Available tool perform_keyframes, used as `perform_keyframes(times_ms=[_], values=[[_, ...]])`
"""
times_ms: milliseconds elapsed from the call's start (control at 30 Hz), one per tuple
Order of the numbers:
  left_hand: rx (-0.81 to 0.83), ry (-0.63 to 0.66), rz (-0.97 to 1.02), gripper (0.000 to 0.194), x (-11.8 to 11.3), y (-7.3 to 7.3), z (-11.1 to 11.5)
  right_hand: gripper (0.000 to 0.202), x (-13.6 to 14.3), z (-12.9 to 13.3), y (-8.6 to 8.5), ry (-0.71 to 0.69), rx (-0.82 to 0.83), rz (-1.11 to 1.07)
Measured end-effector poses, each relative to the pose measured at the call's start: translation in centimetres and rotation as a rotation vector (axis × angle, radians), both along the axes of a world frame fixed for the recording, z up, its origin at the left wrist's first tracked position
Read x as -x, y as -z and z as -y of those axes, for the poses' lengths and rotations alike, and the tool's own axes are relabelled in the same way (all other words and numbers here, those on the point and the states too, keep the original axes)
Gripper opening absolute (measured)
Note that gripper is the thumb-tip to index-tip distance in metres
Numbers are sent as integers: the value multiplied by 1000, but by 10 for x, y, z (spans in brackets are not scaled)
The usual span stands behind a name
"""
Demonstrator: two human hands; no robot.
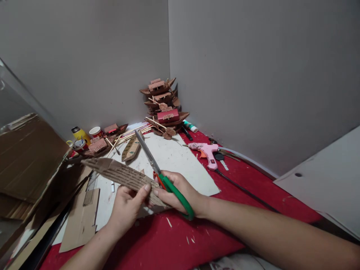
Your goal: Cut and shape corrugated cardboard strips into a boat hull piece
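A long strip of corrugated cardboard (123, 173), pointed at its far left end, is held up over the table. My left hand (128, 204) pinches its lower edge, thumb on top and the other fingers mostly hidden beneath. My right hand (182, 191) is closed around green-handled scissors (153, 161), their blades pointing up and away, and its thumb also presses on the cardboard's near end. The blades look closed or nearly so and do not touch the strip. Behind the strip, a boat-shaped cardboard piece (131, 148) lies on a white sheet (180, 161).
Brown model boats (165, 108) are stacked in the corner. A pink glue gun (206, 150) lies right on the red cloth (247, 180), its cord trailing rightward. A yellow bottle (81, 135), paper cups (95, 131) and thin sticks (132, 134) sit back left. Cardboard sheets (81, 221) lie left.
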State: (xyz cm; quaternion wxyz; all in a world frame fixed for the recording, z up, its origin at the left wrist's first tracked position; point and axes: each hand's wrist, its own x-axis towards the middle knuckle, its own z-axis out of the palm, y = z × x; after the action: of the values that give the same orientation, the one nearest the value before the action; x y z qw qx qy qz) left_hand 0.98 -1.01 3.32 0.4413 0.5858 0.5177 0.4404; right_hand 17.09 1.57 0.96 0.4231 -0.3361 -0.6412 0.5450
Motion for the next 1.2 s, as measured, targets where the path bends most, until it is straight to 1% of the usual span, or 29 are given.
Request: perform_keyframes(times_ms=[100,133,167,200,300,367,400,500,533,567,600,667,733,833,967,1033,1100,1200], values=[[-210,-58,-141,24,0,5,1,17,3,-1,4,9,-17,-2],[-258,-68,-169,24,1,6,1,17,3,-2,4,15,-7,-2],[-272,-66,-183,25,3,7,1,17,4,-2,3,21,4,-2],[-246,-45,-191,28,4,7,0,17,4,-1,2,25,10,0],[-75,34,-171,45,9,5,-2,17,2,0,-2,29,-4,17],[-31,78,-173,50,12,4,-2,17,2,1,-4,22,-11,24],[-60,76,-191,49,13,5,-3,16,1,1,-5,19,-5,28],[-240,18,-282,42,15,9,-3,15,2,1,-4,15,29,23],[-278,-14,-296,42,14,10,-3,14,2,1,-4,18,34,16],[-276,-28,-293,43,13,10,-4,15,2,1,-3,23,29,5],[-236,-22,-270,44,12,9,-4,14,2,0,-2,23,18,-7],[-93,24,-186,47,10,6,-5,13,1,0,-2,22,-5,-26],[41,73,-87,47,8,3,-6,12,1,-1,-1,10,-15,-34],[129,56,68,43,10,2,-9,15,0,0,0,-14,14,-19],[95,-21,286,38,20,3,-17,23,-2,-2,1,-97,125,-12],[68,-82,363,32,25,-1,-20,28,-4,-4,0,-103,76,10],[40,-141,400,24,29,-7,-22,32,-6,-6,-1,-100,-17,43],[-22,-197,414,18,35,-19,-23,37,-8,-9,-3,-163,-107,108]])
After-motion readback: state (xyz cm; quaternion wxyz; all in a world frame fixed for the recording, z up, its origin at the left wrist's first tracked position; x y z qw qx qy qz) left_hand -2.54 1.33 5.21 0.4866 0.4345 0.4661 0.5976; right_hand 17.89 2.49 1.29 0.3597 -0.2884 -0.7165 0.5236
